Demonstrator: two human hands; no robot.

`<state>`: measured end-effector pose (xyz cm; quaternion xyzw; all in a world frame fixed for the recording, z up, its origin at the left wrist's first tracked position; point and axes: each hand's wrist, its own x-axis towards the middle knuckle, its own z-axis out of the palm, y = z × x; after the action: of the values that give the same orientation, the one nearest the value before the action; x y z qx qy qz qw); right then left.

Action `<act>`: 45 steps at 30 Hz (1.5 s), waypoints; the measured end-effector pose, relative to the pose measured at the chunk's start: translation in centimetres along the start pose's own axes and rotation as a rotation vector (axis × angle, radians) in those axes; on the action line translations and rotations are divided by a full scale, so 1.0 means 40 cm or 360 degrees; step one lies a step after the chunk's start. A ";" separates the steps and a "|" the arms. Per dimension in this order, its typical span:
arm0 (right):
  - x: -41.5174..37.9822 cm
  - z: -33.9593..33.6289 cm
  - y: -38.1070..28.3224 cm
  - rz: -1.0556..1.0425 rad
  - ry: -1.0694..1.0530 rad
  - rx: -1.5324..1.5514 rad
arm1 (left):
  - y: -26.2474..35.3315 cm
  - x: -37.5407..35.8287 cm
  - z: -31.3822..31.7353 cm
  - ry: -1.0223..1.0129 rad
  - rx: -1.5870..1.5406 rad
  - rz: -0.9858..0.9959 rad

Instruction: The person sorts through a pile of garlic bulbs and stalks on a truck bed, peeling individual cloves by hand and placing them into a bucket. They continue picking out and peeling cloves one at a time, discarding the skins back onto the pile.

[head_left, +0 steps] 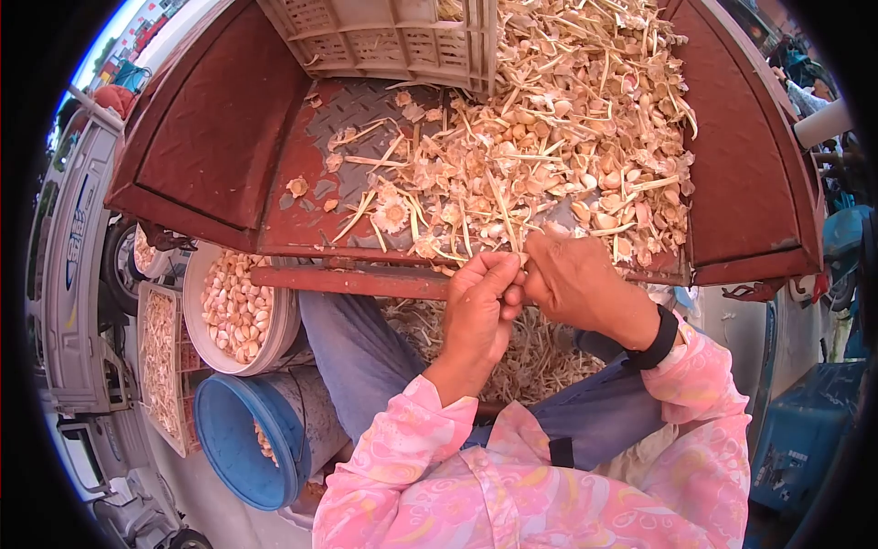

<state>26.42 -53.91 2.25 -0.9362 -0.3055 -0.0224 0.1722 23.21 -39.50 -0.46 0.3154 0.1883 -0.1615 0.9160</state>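
My left hand [483,297] is closed in a pinch at the front edge of the red metal truck bed. Close against its fingertips, my right hand [585,282] is also closed, fingers bent inward. Between the two sets of fingertips shows a small pale piece of garlic [523,260], mostly hidden by the fingers. Just beyond the hands spreads a heap of garlic [567,137], made up of loose cloves, dry skins and thin stalks. A broken garlic head with papery skin [391,212] lies left of the hands on the bed.
A plastic crate [384,41] stands on the red bed [302,215]. At left are a white bucket of cloves [190,297], a blue bucket [224,430] and a crate of garlic scraps [160,361]. Skins litter the ground between my legs. A parked vehicle [82,247] stands further left.
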 end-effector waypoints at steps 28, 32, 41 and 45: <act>0.008 -0.042 0.184 0.0271 0.0098 0.0009 | 0.123 -0.001 0.026 -0.0487 0.2572 0.1594; -0.014 -0.042 0.199 0.0281 0.0203 0.0523 | 0.006 0.134 0.100 -0.0550 0.3040 0.1589; 0.004 -0.069 0.161 0.0616 0.0122 0.0831 | 0.064 0.115 0.088 -0.0409 0.3237 0.1232; 0.007 -0.012 0.150 0.0061 0.0256 0.0556 | 0.092 0.123 0.038 -0.0283 0.2127 0.0621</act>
<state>30.14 -58.45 0.88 -0.8930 -0.2720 -0.0405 0.3564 29.43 -38.60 0.37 0.8245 -0.0870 -0.1006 0.5500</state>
